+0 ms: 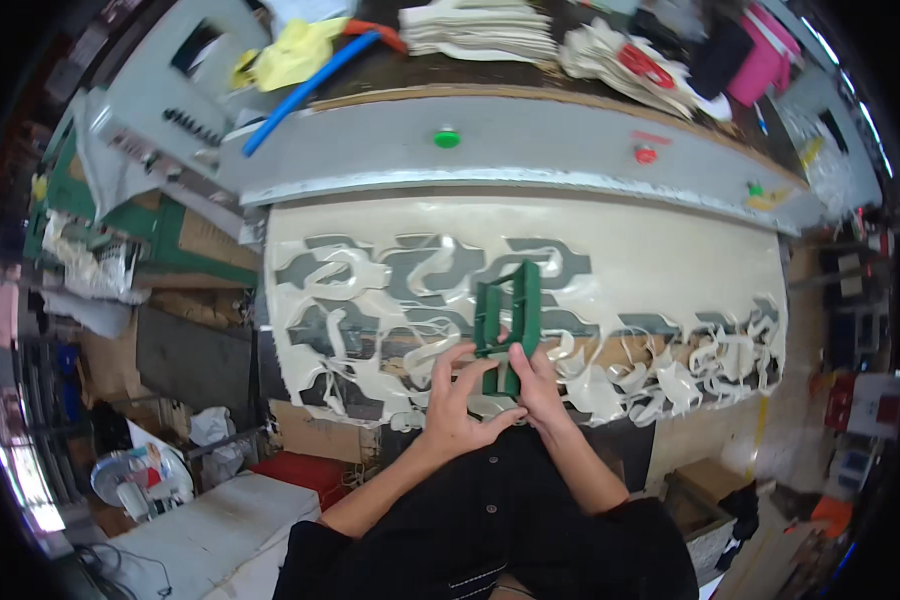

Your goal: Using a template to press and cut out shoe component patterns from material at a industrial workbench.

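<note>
Here, at picture centre, a green frame (531, 318) extends above the nearer right hand (541, 390), which grips its lower right | long axis runs up-picture | left hand (457, 415), loosely spread, touches its lower left.

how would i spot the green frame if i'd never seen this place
Find the wide grey machine beam; below it lies a cream sheet full of cut-outs. Near the middle of its front edge are the person's left hand and right hand. The green frame is at their fingers, upright and open with crossbars, unlike the limp pale scraps nearby.
</note>
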Motion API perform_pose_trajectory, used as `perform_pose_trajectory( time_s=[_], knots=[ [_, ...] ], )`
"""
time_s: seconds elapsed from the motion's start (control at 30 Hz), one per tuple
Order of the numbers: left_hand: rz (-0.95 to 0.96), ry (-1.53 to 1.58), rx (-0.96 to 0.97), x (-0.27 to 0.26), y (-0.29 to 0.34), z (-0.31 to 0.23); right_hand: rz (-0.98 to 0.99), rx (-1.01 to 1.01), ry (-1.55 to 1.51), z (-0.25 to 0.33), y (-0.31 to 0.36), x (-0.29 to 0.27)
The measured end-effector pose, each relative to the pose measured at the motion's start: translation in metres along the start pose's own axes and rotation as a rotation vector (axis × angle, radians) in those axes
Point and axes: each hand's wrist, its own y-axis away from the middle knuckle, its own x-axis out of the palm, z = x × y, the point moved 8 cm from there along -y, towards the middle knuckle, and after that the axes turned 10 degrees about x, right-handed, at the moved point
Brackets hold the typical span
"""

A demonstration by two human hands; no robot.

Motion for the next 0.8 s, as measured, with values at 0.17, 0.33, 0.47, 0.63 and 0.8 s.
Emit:
perform_pose_trajectory(
  time_s=[0.17, 0.33, 0.47, 0.63, 0.8],
  knots=[
    [0.116, 0.393, -0.380, -0.011, 0.033, 0.049, 0.089, -0.159, -0.074, 0.000, 0.012, 0.066],
    [0.082, 0.469, -0.248, -0.042, 0.056, 0.090, 0.056, -0.190, 0.345, 0.009, 0.005, 0.110],
    [0.165, 0.850, -0.613, -0.034, 0.103, 0.140, 0.000, -0.274, 0.877, 0.023, 0.007, 0.145],
    [-0.044, 1.072, -0.726, -0.068, 0.129, 0.159, -0.019, -0.336, 1.090, 0.017, 0.021, 0.196],
    [-0.092, 1.098, -0.731, -0.121, 0.139, 0.159, -0.231, -0.388, 1.160, 0.009, 0.005, 0.201]
  ],
)
